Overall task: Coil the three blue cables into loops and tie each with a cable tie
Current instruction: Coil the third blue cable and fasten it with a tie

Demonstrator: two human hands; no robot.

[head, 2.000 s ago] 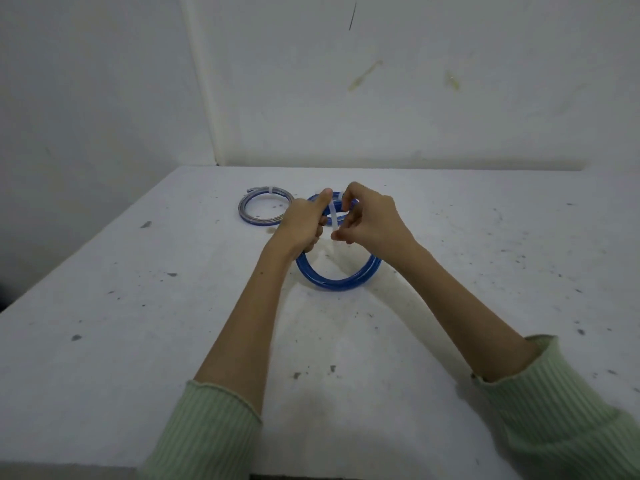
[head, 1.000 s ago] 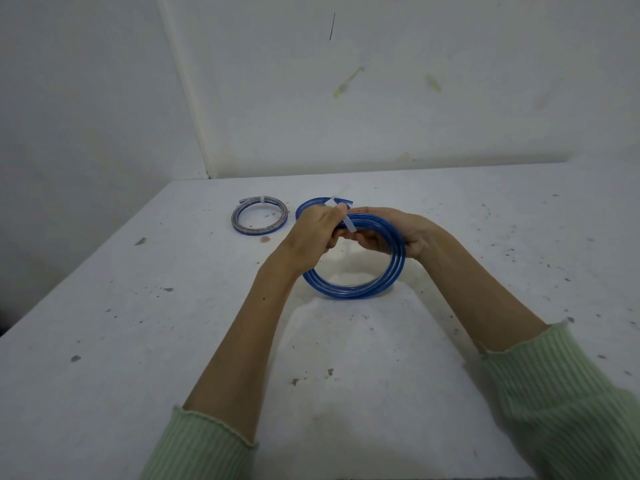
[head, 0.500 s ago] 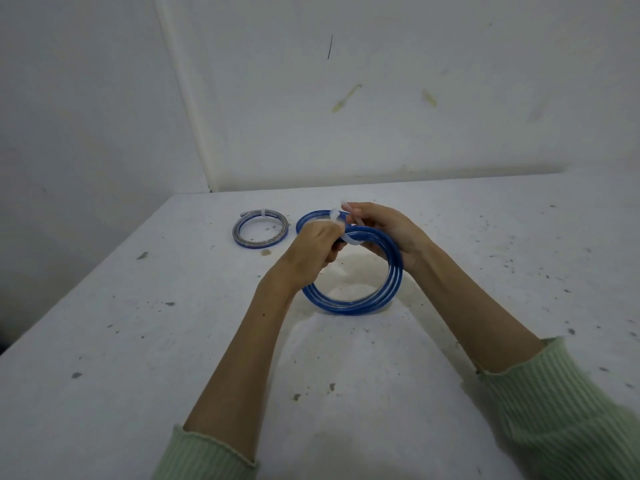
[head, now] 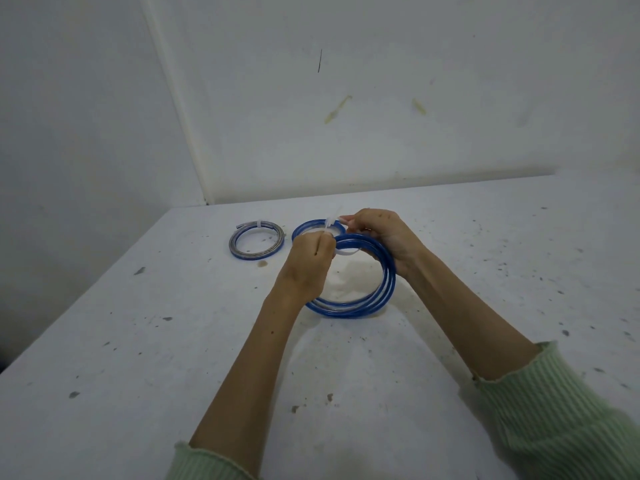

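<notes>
Three blue coils point(head: 360, 299) point(head: 256, 242) point(head: 311, 226), two hands point(head: 308, 268) point(head: 388, 237), and seemingly three white ties point(head: 344, 251) point(head: 259, 223) point(head: 329, 221).

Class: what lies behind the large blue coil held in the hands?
A smaller blue cable loop lies flat on the white table, tied with a white tie. The hands hide its right part.
</notes>
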